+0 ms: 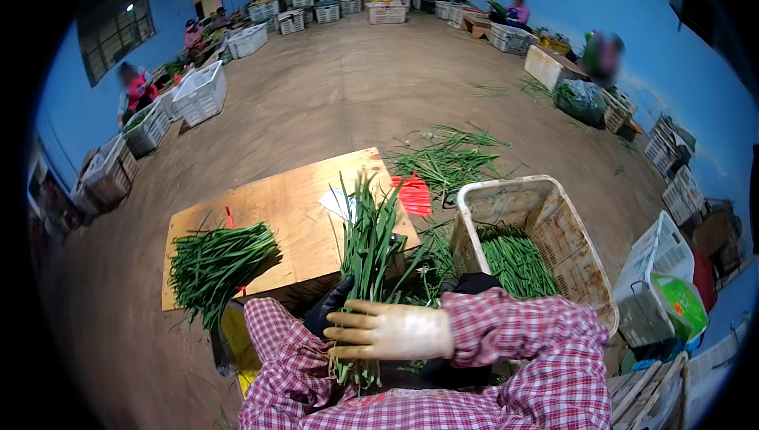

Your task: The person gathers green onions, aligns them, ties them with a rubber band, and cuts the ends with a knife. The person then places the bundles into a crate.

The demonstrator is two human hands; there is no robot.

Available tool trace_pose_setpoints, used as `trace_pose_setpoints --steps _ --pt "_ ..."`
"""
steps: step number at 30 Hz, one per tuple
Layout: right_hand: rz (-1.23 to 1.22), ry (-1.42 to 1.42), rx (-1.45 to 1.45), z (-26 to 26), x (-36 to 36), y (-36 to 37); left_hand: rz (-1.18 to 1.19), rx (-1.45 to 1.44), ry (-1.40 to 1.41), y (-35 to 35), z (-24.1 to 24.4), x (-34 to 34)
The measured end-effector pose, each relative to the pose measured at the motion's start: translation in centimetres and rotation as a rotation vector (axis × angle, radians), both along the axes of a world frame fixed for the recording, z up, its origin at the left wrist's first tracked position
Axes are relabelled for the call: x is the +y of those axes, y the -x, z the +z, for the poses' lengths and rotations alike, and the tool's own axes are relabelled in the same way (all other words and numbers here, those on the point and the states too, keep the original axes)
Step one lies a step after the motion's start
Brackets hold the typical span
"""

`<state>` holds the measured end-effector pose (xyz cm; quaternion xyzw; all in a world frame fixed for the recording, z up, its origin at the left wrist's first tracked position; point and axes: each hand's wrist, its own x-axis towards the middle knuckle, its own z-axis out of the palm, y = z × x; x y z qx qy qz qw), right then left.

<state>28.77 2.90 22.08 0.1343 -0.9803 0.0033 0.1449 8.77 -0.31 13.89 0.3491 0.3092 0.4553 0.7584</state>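
A loose bunch of long green chives (pixel 369 240) stands nearly upright before me, its leaf tips up and pale root ends down. My left hand (pixel 329 306), in a dark glove, grips the bunch from the left side; most of that hand is hidden. My right hand (pixel 391 330), in a cream rubber glove, lies flat across the lower stems with its fingers spread. To the left, another bunch of chives (pixel 222 264) rests on a plywood board (pixel 296 210), its leaves hanging over the near edge.
Red strips (pixel 412 194) and a white paper (pixel 338 203) lie at the board's right side. Loose green leaves (pixel 447 157) cover the floor beyond. A dirty plastic crate (pixel 542 205) on the right holds green stalks (pixel 519 261). White crates (pixel 200 93) and several people line the blue walls.
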Motion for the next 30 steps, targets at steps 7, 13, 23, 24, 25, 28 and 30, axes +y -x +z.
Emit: trace_pose_setpoints --steps 7,13,23,24,25,28,30 --pt "-0.844 1.162 0.061 2.6 4.0 -6.2 0.07 0.036 -0.037 1.9 -2.0 -0.8" --pt "-0.527 2.283 -0.132 -9.4 9.4 -0.9 0.107 0.222 -0.201 0.8 0.2 0.6" --pt "-0.453 2.19 0.004 -1.6 14.7 9.4 0.225 0.451 -0.087 3.0 -0.8 1.2" --pt "-0.419 2.193 0.009 -1.0 14.5 10.1 0.237 0.419 -0.082 3.5 -1.5 1.3" --pt "-0.404 2.168 -0.02 0.2 14.2 10.1 0.244 0.379 -0.084 4.0 -2.2 1.6" --pt "-0.315 1.909 0.059 1.1 14.0 10.4 0.251 0.41 -0.079 4.6 -1.1 2.2" --pt "-0.231 1.636 0.093 2.0 14.3 10.9 0.275 0.423 -0.153 4.8 0.0 2.8"
